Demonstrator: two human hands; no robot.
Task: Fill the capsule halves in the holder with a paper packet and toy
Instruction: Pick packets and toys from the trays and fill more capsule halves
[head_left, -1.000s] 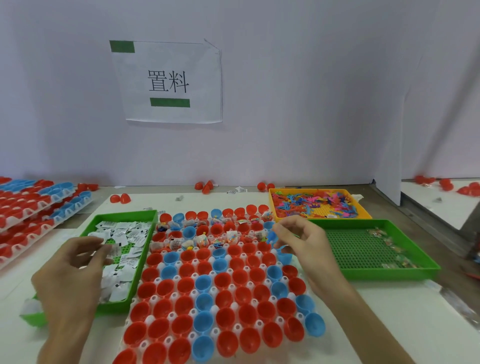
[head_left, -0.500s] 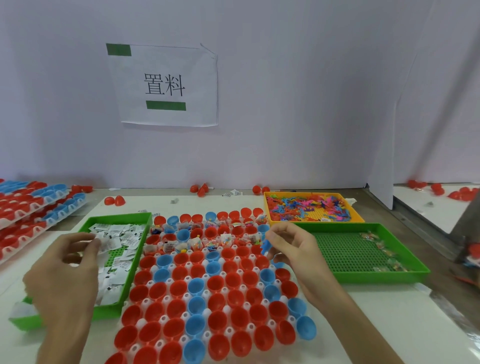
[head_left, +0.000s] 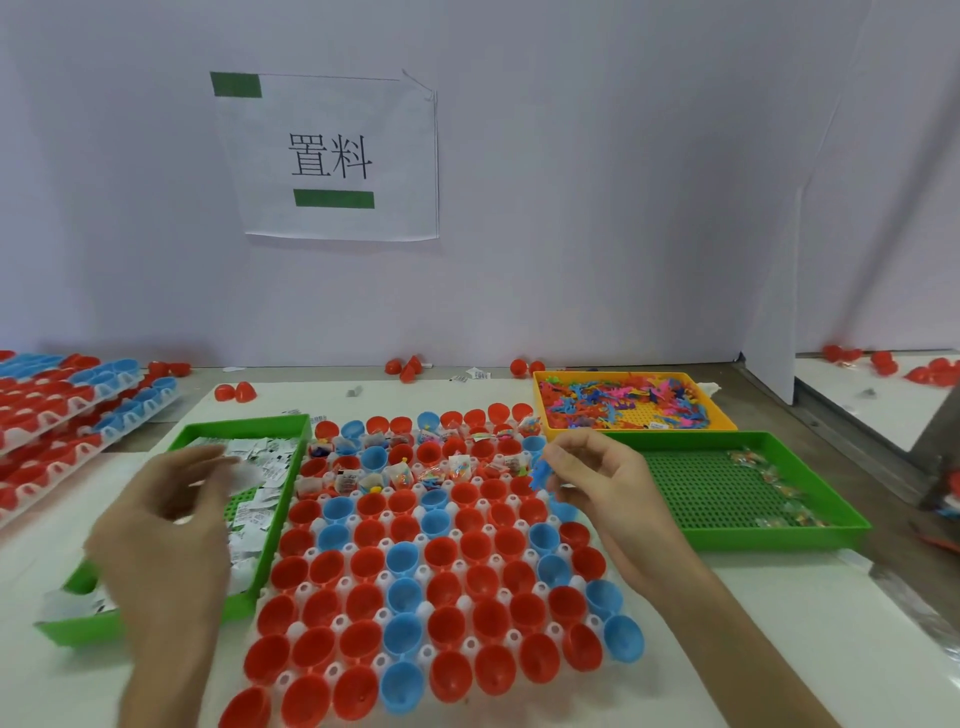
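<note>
Left hand (head_left: 166, 525) has swung nearer the holder (head_left: 305, 591), its grip blurred; right hand's (head_left: 608, 493) light pinch could drop the blue toy (head_left: 540, 473) between capsule halves (head_left: 374, 566).

The right hand (head_left: 608, 488) hovers over the far right edge of the holder (head_left: 305, 591), pinching a blue toy (head_left: 540, 474) between thumb and fingertips. The left hand (head_left: 166, 525), blurred, hangs over the left green tray (head_left: 244, 422) of paper packets (head_left: 260, 457); whether it grips one cannot be told. Red and blue capsule halves (head_left: 363, 605) sit in the holder, the far rows holding packets and toys. An orange tray (head_left: 639, 429) of loose toys (head_left: 618, 400) lies far right.
</note>
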